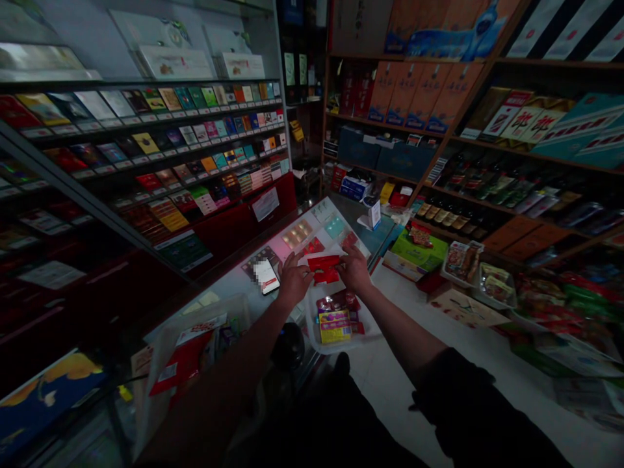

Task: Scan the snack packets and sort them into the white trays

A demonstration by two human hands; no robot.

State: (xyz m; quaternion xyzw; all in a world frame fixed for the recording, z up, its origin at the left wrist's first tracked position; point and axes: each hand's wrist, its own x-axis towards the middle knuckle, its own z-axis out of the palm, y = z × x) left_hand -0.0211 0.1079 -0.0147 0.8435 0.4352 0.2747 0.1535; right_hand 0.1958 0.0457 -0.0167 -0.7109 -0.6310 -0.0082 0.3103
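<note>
**Red packet: light, soft, two-ended pinch**

Red packet [324,268] sits up between the hands, just above the clear tub [369,333] by the counter [233,286]. Right hand [355,268] pinches its right end, fingers narrow; left hand [295,281] looks closed narrow on the left end, exact finger contact too small to tell.

Handling, judged by look: light, thin film, floppy. Shiny skin probably slides under a loose grip. Contents can't be made out, so treat as crushable; no hard squeeze mid-body. Best hold: flat end edges, thumb against fingertips, one end per hand. Yellow packet [335,326] lies in the tub below.
</note>
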